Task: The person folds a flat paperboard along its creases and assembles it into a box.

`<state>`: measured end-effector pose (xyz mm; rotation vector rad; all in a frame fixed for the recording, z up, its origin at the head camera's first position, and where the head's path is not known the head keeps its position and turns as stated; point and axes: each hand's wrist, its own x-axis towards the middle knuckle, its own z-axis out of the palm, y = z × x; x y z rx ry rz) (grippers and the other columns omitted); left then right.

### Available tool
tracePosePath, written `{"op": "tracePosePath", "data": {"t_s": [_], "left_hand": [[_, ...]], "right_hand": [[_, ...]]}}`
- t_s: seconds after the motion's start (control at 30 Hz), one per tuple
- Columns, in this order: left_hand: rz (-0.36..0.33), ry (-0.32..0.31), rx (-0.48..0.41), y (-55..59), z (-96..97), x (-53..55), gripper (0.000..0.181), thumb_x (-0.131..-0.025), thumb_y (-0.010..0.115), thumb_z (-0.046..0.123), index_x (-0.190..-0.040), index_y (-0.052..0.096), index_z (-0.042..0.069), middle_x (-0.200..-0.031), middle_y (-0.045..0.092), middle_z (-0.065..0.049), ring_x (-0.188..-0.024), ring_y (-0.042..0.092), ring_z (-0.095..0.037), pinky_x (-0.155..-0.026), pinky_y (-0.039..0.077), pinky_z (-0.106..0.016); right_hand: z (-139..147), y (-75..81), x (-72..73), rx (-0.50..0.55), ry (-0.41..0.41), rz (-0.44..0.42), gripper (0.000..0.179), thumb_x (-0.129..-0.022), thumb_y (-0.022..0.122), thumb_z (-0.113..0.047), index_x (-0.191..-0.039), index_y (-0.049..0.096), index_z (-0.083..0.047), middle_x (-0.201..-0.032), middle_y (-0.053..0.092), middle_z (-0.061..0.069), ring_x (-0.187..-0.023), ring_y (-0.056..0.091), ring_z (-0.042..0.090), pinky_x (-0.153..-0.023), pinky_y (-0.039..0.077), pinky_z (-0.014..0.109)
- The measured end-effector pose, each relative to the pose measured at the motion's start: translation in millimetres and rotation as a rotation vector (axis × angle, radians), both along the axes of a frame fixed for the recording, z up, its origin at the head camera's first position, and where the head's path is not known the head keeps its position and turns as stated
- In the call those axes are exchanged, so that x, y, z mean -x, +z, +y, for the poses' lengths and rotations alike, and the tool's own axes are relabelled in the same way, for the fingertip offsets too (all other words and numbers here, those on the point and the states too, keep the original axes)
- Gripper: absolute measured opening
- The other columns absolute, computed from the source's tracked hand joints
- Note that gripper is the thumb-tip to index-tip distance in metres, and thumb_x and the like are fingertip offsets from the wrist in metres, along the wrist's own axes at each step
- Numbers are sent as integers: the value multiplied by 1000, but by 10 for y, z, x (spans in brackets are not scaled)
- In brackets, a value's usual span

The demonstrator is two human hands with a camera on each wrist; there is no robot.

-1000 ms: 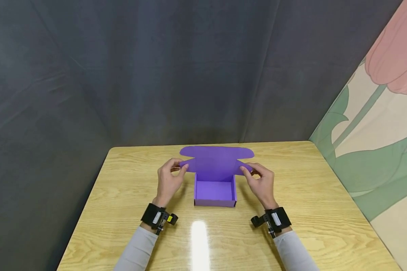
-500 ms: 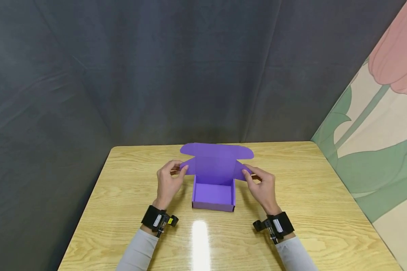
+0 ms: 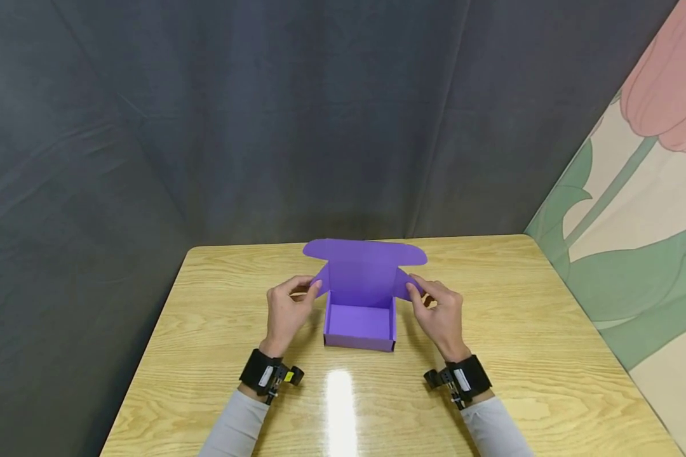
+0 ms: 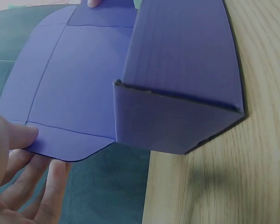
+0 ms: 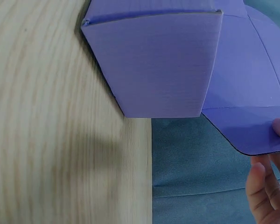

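Observation:
A purple cardboard box (image 3: 359,322) stands on the table with its lid (image 3: 363,279) raised at the back and its inside in plain sight. My left hand (image 3: 286,311) pinches the lid's left side flap (image 4: 65,145) between thumb and fingers. On the other side, my right hand (image 3: 441,314) pinches the right side flap (image 5: 252,133), thumb on the inner face and fingers behind. Both flaps angle forward from the lid. Above them, the lid's wide front flap (image 3: 366,252) with rounded ends spreads out flat.
The box rests on a light wooden table (image 3: 217,355), toward its far edge. Behind hangs a dark curtain (image 3: 320,127). At the right is a cloth with a tulip pattern (image 3: 634,254). Each wrist wears a black strap with a small camera.
The lid has risen more upright and its side flaps have folded further forward, the left one most. Both hands keep their pinch, the left moving slightly inward.

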<state>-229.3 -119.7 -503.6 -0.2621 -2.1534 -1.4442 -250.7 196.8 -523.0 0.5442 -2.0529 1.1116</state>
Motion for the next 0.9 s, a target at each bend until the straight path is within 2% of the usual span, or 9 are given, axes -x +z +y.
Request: {"op": "tracePosePath", "data": {"t_s": [0.13,0.27,0.5,0.7,0.8,0.9], "left_hand": [[-49,-35,-42,3,9,-8,13,-97,82,18,-104,84,8,-98,83,-9,-87,80,-27,-72,67,-44],[-96,-56,-61,20,8,-19,15,-99,80,23,-107,84,10,-101,83,-8,-89,80,-25,-74,67,-43],[-156,-80,-89,65,10,-36,21,-101,77,26,-108,83,7,-103,81,-17,-89,79,-32,-73,66,-29],[-200,-105,-91,74,9,-30,22,-102,76,26,-110,83,7,-106,81,-16,-92,78,-39,-73,64,-23],[-214,-118,-99,72,13,-24,21,-102,75,24,-111,83,7,-107,81,-14,-92,77,-44,-72,65,-27],[-231,-141,-113,72,19,-21,22,-103,74,22,-116,82,6,-110,80,-15,-92,76,-49,-74,67,-41]], "right_hand": [[0,4,1,-13,-19,2,22,-90,80,-1,-113,83,-1,-77,77,11,-58,61,17,-52,49,23],[-5,21,-8,-27,-39,8,22,-91,80,-4,-112,83,0,-72,74,8,-58,61,17,-51,48,23],[-14,26,-29,-50,-56,16,22,-91,81,-6,-111,83,0,-71,74,10,-56,62,17,-49,49,25],[-18,39,-56,-31,-32,5,20,-93,77,-4,-112,83,-2,-87,81,13,-59,65,15,-51,54,27],[-22,54,-70,-15,-3,-15,20,-97,73,-3,-114,83,-3,-91,82,12,-62,69,14,-56,57,25],[-23,67,-95,15,42,-74,22,-100,69,-4,-118,82,-5,-89,82,11,-63,70,14,-59,55,17]]}}
